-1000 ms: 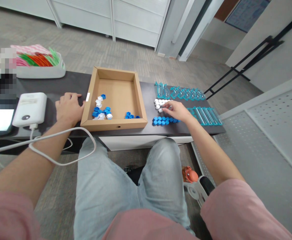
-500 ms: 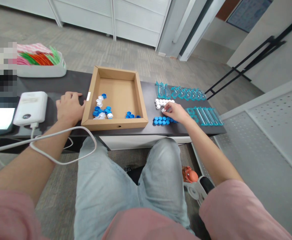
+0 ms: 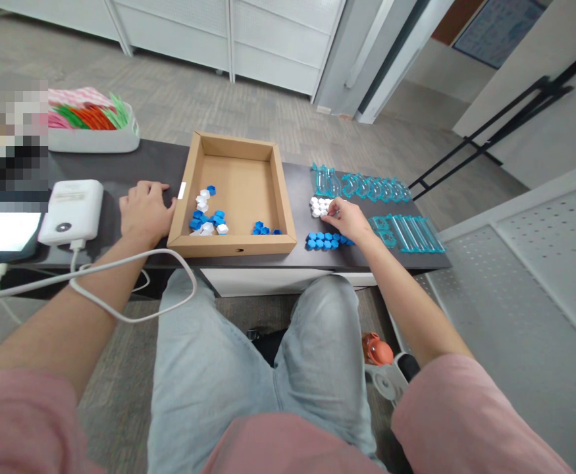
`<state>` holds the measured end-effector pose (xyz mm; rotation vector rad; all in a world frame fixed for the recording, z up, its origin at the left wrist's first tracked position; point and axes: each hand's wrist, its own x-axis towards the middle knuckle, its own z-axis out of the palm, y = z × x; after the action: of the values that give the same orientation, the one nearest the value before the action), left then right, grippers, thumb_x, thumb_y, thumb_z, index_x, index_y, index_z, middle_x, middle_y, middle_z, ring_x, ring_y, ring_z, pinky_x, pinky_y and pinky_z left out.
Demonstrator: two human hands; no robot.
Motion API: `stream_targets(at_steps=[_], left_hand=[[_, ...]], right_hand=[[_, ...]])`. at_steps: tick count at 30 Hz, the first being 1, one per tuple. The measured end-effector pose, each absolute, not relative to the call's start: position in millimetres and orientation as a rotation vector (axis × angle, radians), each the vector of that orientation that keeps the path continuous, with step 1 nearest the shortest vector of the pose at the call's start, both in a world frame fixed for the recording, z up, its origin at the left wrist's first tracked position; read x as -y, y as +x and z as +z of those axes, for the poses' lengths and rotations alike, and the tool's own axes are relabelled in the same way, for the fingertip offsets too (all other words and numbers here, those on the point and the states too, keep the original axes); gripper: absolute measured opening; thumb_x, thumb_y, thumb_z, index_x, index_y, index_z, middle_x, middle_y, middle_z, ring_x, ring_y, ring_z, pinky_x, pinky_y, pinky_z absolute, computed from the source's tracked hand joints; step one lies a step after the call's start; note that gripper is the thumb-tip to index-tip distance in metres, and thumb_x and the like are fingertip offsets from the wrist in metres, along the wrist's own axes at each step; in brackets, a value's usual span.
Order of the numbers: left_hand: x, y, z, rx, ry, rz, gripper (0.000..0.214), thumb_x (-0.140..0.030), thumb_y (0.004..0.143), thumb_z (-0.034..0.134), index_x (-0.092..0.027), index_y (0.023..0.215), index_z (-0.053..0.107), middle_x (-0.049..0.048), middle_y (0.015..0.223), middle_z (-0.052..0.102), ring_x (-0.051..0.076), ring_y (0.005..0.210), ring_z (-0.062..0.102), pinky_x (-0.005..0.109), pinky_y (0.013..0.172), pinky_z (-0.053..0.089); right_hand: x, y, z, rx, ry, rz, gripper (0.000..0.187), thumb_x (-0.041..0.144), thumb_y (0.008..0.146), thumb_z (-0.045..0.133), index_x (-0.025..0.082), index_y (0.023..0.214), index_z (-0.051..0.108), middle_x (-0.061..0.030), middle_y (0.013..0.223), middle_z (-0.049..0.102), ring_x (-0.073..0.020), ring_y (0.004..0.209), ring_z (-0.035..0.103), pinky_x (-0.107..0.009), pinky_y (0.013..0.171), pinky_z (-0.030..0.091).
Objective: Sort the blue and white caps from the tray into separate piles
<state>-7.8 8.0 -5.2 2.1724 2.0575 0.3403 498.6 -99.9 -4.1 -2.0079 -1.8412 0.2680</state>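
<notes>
My left hand lies on the dark table against the left side of a cardboard box, its fingers spread and nothing in them. Inside the box are loose blue hexagonal pieces and white hexagonal pieces. To the right of the box, the fingertips of my right hand pinch a white piece at the near edge of a group of white hexagonal pieces; my fingers partly cover this group. Rows of blue hexagonal pieces lie just below that hand.
Clear teal plastic parts lie in a far row and a near row at the right. A white power bank with a cable is at the left. Behind it stands a white basket with colourful sticks.
My right hand has brought the white piece up against the other white pieces. My left hand stays beside the box. The whole view has shifted slightly.
</notes>
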Motion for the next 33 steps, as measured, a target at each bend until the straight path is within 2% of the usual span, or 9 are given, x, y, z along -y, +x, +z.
stream_targets(at_steps=[7,12,14,18,20,23,26,29,33], left_hand=[[-7.3,-7.1,-5.6,-2.026,2.162,0.381,0.069,-0.042,0.11,0.043,-0.009,0.167,0.064,0.0301,0.175,0.059,0.048,0.16,0.053,0.065,0.132,0.042],[-7.3,-5.3,-9.1,-2.056,2.143,0.444,0.066,-0.041,0.109,0.043,-0.014,0.164,0.067,0.0282,0.172,0.062,0.046,0.16,0.055,0.06,0.133,0.042],[-7.5,-5.1,-10.6,-2.051,2.155,0.457,0.066,-0.041,0.109,0.043,-0.013,0.163,0.068,0.0283,0.171,0.063,0.046,0.159,0.056,0.06,0.133,0.042],[-7.0,-5.0,-12.0,-2.048,2.167,0.487,0.063,-0.04,0.109,0.043,-0.015,0.16,0.07,0.027,0.169,0.065,0.046,0.157,0.058,0.06,0.131,0.044],[-7.0,-4.9,-12.5,-2.044,2.162,0.498,0.062,-0.04,0.11,0.044,-0.015,0.16,0.07,0.0269,0.169,0.065,0.046,0.157,0.058,0.06,0.13,0.044],[-7.7,-4.9,-13.8,-2.033,2.155,0.513,0.061,-0.039,0.11,0.046,-0.017,0.161,0.07,0.026,0.169,0.066,0.046,0.157,0.058,0.06,0.13,0.044],[-8.7,-5.3,-14.8,-2.026,2.158,0.514,0.06,-0.038,0.11,0.047,-0.018,0.162,0.07,0.0255,0.17,0.065,0.047,0.158,0.057,0.061,0.13,0.044],[-8.8,-5.5,-15.0,-2.032,2.161,0.503,0.061,-0.039,0.11,0.047,-0.017,0.162,0.07,0.0252,0.171,0.065,0.046,0.158,0.057,0.059,0.13,0.044],[-7.4,-5.6,-13.8,-2.034,2.167,0.489,0.062,-0.04,0.11,0.045,-0.017,0.163,0.069,0.0254,0.172,0.064,0.046,0.158,0.056,0.059,0.131,0.043]], right_hand=[[104.9,464.2,27.4,1.82,-1.812,0.243,0.026,0.049,0.102,0.081,0.027,0.105,0.069,-0.0066,0.101,0.082,-0.0242,0.081,0.071,-0.037,0.079,0.055],[71.2,374.1,49.9,2.17,-1.487,0.352,0.017,0.038,0.109,0.072,0.025,0.118,0.075,-0.0081,0.11,0.081,-0.0248,0.087,0.072,-0.039,0.087,0.057],[42.7,330.7,46.8,2.328,-1.383,0.388,0.018,0.031,0.11,0.07,0.024,0.123,0.078,-0.0094,0.117,0.08,-0.0271,0.098,0.074,-0.04,0.095,0.057],[-23.3,257.3,24.2,2.49,-1.349,0.36,0.034,0.017,0.108,0.066,0.019,0.139,0.079,-0.0136,0.133,0.075,-0.0314,0.119,0.074,-0.042,0.11,0.058],[-48.5,234.4,11.5,2.534,-1.408,0.33,0.039,0.015,0.104,0.071,0.016,0.143,0.079,-0.0163,0.143,0.071,-0.0317,0.119,0.074,-0.043,0.109,0.059],[-67.5,218.4,-0.8,2.587,-1.464,0.321,0.034,0.021,0.102,0.077,0.018,0.136,0.081,-0.0168,0.15,0.066,-0.0312,0.116,0.073,-0.043,0.101,0.061],[-69.4,217.5,0.4,2.573,-1.434,0.321,0.027,0.021,0.099,0.079,0.018,0.126,0.081,-0.0165,0.142,0.07,-0.0328,0.116,0.072,-0.044,0.102,0.059],[-62.1,230.1,15.1,2.422,-1.391,0.365,0.024,0.021,0.095,0.077,0.018,0.119,0.078,-0.013,0.123,0.077,-0.0318,0.11,0.071,-0.044,0.102,0.058],[-39.8,283.5,42.1,2.153,-1.364,0.517,0.031,0.03,0.095,0.078,0.023,0.125,0.073,-0.0053,0.108,0.078,-0.0258,0.096,0.071,-0.039,0.09,0.058]])
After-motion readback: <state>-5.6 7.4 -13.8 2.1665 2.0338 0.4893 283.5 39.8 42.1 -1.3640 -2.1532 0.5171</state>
